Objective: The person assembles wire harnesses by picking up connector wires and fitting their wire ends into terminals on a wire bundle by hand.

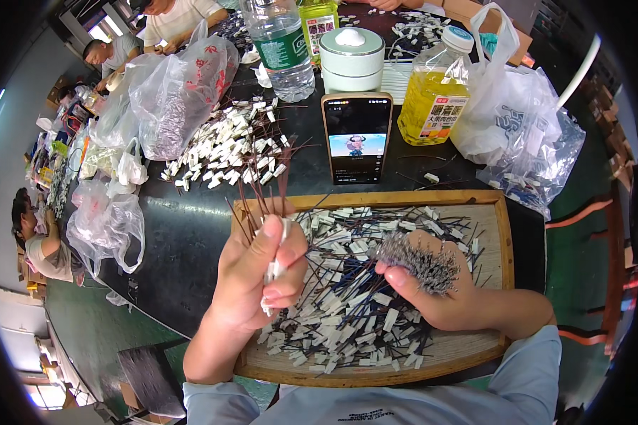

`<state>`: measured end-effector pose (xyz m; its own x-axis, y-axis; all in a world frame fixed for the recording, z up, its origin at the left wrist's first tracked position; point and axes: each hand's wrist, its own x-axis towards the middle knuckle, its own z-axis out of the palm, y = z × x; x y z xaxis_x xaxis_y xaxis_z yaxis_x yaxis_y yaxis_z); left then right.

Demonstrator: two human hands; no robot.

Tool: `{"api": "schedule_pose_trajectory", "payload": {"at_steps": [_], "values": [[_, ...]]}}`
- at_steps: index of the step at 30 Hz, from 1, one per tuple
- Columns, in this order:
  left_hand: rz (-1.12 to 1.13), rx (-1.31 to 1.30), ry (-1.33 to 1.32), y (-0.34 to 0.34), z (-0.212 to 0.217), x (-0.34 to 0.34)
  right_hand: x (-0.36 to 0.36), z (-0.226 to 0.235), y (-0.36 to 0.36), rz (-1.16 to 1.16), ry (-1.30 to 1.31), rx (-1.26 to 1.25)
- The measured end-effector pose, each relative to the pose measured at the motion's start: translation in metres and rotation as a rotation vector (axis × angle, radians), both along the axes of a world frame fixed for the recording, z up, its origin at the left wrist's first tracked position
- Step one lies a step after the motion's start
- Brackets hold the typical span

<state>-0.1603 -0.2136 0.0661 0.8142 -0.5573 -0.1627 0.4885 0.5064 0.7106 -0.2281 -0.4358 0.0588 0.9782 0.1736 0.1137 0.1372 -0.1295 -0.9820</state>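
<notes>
My left hand [244, 265] is closed around several white plastic connectors [273, 273], held over the left side of the tray; their thin brown wires [261, 205] stick up past the fingers. A dense clump of small grey metal pieces [425, 265], like fine pins or terminals, lies in my right hand [450, 301], with the thumb pressed along it. Beneath both hands is a shallow tray with a wooden rim [404, 200]. Loose white connectors with dark wires [333, 315] cover much of its bottom.
Beyond the tray a phone [358, 138] stands upright against a white lidded container [352, 64]. A water bottle [280, 49], a yellow drink bottle [436, 92] and plastic bags [184, 92] surround it. More connectors [230, 142] are piled at left. Other people [181, 21] sit around the table.
</notes>
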Motion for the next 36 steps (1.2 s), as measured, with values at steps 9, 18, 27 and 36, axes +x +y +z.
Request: {"api": "schedule_pose_trajectory", "payload": {"at_steps": [9,18,27,36], "values": [[-0.262,0.055,-0.138,-0.001,-0.004,-0.017,-0.005,-0.006,0.000,0.038,-0.139,-0.034],[-0.251,0.189,-0.161,-0.010,0.004,-0.023,-0.003,0.001,-0.005,0.056,-0.280,-0.207],[-0.315,0.185,-0.383,-0.002,-0.006,-0.019,-0.003,0.005,-0.006,0.026,-0.168,-0.230],[-0.253,0.550,-0.657,-0.005,0.002,-0.023,0.001,0.006,-0.005,0.141,-0.167,-0.337]]}}
